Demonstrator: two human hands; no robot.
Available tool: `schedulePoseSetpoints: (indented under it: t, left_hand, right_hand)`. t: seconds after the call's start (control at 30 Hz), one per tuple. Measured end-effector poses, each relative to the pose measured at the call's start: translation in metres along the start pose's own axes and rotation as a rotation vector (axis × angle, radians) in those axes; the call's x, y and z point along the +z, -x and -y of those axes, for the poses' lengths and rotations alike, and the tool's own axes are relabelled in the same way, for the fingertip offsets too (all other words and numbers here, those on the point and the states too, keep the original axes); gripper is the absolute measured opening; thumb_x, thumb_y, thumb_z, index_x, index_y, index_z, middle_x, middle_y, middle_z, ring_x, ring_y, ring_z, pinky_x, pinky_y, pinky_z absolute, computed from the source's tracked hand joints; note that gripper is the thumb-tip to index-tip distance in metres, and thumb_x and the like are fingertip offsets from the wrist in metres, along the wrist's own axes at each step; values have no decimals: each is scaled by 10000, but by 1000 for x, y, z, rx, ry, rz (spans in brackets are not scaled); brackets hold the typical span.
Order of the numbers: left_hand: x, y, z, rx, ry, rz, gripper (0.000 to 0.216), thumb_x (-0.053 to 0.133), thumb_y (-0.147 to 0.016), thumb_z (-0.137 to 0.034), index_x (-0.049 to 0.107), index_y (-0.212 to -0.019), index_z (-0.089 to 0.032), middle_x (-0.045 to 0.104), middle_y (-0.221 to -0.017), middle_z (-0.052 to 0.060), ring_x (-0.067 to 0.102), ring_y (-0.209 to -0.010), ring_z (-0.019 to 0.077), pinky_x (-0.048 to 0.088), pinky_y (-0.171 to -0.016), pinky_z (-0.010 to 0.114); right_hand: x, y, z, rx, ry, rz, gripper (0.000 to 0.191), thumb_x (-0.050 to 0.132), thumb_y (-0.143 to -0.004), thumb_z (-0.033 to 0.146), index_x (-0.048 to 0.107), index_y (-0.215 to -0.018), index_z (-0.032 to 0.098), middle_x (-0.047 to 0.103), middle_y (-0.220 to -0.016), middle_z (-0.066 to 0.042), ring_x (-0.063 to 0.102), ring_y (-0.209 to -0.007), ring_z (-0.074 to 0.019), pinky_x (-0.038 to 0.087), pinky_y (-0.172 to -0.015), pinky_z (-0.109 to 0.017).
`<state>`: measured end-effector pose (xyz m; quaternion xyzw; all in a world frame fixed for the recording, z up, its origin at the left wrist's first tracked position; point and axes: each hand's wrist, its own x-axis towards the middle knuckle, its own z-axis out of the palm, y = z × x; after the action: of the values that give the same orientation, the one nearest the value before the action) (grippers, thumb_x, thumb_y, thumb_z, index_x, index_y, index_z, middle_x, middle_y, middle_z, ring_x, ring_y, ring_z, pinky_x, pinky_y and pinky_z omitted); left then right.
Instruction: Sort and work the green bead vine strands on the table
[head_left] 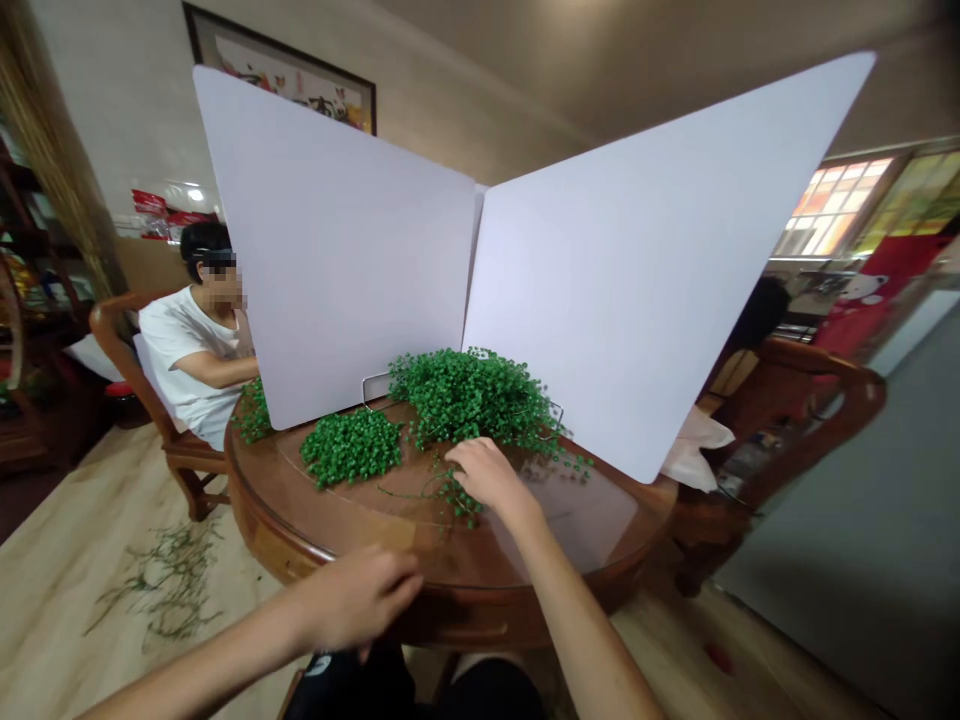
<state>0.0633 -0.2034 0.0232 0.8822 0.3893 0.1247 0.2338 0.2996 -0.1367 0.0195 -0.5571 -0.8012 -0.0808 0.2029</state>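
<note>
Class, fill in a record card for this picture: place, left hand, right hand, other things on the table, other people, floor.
Place: round wooden table with white boards standing on it
Left hand: at the near table edge, fingers curled; grip unclear
Right hand: on a loose green sprig, beside the large green pile
Also on table: small green pile
Other people: one seated person at the table's far left
Floor: green scraps on the left

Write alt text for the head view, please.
The right hand rests on a green sprig beside a big leaf pile on a round table; the left hand is at the near edge. White boards stand behind, and another person sits at left.
</note>
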Motion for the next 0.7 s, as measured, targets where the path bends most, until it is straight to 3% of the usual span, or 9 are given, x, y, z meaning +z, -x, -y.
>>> schedulePoseSetpoints:
  t: [0.07,0.17,0.27,0.33,0.4,0.47,0.57,0.63,0.7]
  left_hand:
    - [-8,-35,-5,-16,-113,-2,333,453,-929,-403,688,-804,-203,716,-824,74,683,-807,233,479,-736,312]
    - [-6,-69,-8,-124,-178,-126,382,358,-957,-391,678,-888,-195,713,-874,114,684,-865,274,471,-757,346]
    - [4,-86,-2,-133,16,-385,415,346,-965,-457,587,-1178,-195,652,-1133,125,635,-1034,263,473,-856,362]
    - [4,-95,2,-45,193,-570,448,371,-960,-479,489,-1310,-225,568,-1279,112,560,-1167,244,449,-953,366]
    - [-5,-105,1,77,331,-685,447,444,-937,-485,484,-1316,-253,523,-1331,91,489,-1250,239,404,-1032,372]
    - [-22,-119,-2,194,443,-671,383,524,-904,-478,570,-1204,-245,566,-1265,77,510,-1217,239,411,-1031,361]
    - [-49,-142,-7,295,663,-469,304,545,-894,-470,621,-995,-193,646,-975,49,648,-840,181,523,-774,298]
    - [-64,-158,-4,317,757,-348,311,552,-889,-470,601,-977,-176,612,-815,13,591,-582,117,484,-569,245]
    - [-73,-173,5,337,771,-270,316,587,-868,-464,594,-972,-166,560,-726,-15,485,-480,73,395,-482,206]
  right_hand:
    - [-2,-9,-4,3,-1,71,187,581,-866,111,717,-767,192,712,-774,-33,644,-815,-160,429,-845,-282]
    - [-13,-5,-3,37,-147,-55,198,534,-917,178,693,-802,205,708,-812,-15,643,-792,-143,439,-752,-229]
    - [-26,1,1,87,-507,-254,208,473,-962,262,652,-881,194,682,-841,-12,634,-758,-129,462,-716,-207]
    - [-34,1,4,114,-693,-329,260,438,-980,330,620,-866,184,637,-747,2,620,-672,-123,476,-685,-208]
    - [-39,-4,4,119,-808,-355,267,443,-976,377,600,-877,185,589,-680,20,605,-619,-120,483,-652,-209]
    - [-40,-13,1,102,-870,-363,232,476,-959,389,588,-922,189,568,-681,29,591,-587,-112,486,-615,-205]
    - [-42,-31,-8,85,-856,-433,205,503,-939,381,573,-923,189,539,-700,29,550,-561,-99,472,-572,-198]
    - [-44,-44,-17,71,-786,-487,202,511,-931,374,579,-888,189,523,-691,27,527,-583,-104,460,-583,-201]
    - [-45,-59,-27,34,-733,-479,204,517,-928,368,599,-867,191,534,-692,19,522,-618,-115,454,-600,-208]
